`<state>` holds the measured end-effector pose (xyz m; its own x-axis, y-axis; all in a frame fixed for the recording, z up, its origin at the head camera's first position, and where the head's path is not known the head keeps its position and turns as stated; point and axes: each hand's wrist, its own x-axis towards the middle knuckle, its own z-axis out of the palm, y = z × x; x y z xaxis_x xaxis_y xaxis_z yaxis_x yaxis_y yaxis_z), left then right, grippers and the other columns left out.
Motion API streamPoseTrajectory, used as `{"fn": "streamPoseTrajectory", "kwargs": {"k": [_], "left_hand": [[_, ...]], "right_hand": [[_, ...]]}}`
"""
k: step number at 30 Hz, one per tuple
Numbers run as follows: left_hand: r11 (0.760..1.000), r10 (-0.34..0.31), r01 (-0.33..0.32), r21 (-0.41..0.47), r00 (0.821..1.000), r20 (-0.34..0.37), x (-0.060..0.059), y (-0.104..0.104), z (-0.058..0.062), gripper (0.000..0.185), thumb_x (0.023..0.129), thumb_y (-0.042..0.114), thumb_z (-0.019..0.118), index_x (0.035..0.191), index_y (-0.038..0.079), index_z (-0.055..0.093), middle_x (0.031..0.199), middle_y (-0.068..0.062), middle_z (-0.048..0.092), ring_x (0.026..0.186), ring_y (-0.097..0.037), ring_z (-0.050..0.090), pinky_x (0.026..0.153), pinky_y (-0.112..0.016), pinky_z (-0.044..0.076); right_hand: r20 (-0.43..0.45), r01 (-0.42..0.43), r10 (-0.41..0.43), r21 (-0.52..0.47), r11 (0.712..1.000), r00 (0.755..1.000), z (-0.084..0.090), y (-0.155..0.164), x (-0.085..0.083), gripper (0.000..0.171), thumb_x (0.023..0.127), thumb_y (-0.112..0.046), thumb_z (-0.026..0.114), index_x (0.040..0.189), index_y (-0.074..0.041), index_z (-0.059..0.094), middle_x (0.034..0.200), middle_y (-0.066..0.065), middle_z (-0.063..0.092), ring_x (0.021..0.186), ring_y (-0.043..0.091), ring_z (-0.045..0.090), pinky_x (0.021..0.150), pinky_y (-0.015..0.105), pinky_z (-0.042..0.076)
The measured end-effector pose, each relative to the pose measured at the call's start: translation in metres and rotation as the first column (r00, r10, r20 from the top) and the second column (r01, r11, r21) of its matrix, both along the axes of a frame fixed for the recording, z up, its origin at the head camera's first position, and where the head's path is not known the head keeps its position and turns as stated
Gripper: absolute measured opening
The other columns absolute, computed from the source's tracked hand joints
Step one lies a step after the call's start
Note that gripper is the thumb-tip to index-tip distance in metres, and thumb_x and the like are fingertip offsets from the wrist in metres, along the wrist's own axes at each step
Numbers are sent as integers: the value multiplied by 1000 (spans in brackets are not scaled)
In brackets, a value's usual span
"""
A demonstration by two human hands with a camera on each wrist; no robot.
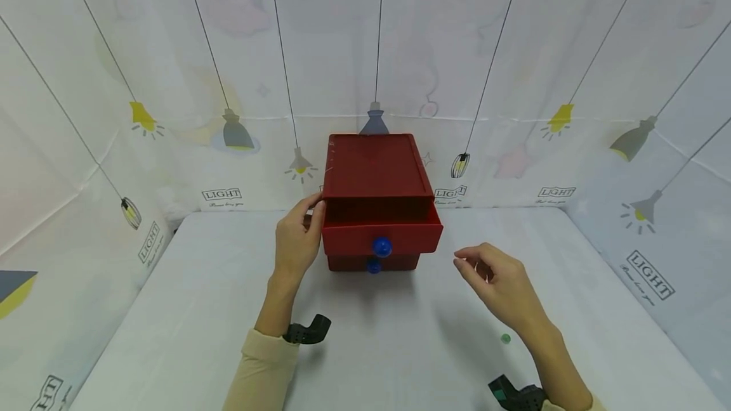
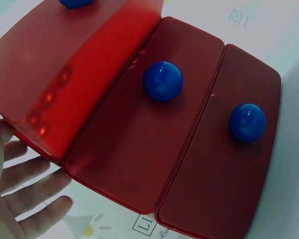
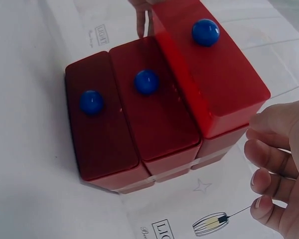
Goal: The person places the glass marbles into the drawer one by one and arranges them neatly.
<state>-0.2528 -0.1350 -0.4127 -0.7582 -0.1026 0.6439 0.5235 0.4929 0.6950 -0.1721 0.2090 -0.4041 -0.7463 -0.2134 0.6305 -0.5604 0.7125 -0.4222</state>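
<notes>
A small red drawer cabinet stands near the back of the table, its three drawers stacked and each fitted with a round blue knob. Its top drawer is pulled out; the middle drawer and bottom drawer are pushed in. Several bright spots show on the underside of the top drawer in the left wrist view. My left hand rests against the cabinet's left side by the top drawer, fingers extended. My right hand hovers to the right of the cabinet, fingers loosely bent, holding nothing.
A tiny green round piece lies on the white table below the right forearm. Behind the table hangs a pale curtain printed with lamps. A black camera is strapped to my left wrist, another to my right.
</notes>
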Motion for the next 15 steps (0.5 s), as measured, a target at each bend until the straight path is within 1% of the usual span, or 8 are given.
{"fn": "streamPoseTrajectory", "kwargs": {"k": [4,8,15], "left_hand": [[1000,-5,5,-2,1000,-7,-1,1,0,36,105,33,52,129,10,66,120,-8,73,82,-21,76,75,-36,64],[1000,-6,6,2,1000,-14,-2,1,0,36,105,32,52,129,9,66,120,-8,73,82,-22,76,74,-36,64],[1000,8,-8,-1,1000,15,-1,0,-1,37,105,34,52,127,9,67,118,-9,74,81,-22,76,74,-37,64]], "right_hand": [[-2,-9,9,-2,1000,1000,0,0,-1,17,84,-4,77,100,-10,73,74,-13,57,63,1,44,52,11,37],[9,-9,9,3,1000,1000,0,1,-1,17,85,-5,77,99,-13,73,73,-13,56,63,1,44,52,11,37],[52,10,-12,39,999,999,-2,3,1,17,87,-8,76,101,-15,72,75,-13,57,64,1,45,52,14,41]]}}
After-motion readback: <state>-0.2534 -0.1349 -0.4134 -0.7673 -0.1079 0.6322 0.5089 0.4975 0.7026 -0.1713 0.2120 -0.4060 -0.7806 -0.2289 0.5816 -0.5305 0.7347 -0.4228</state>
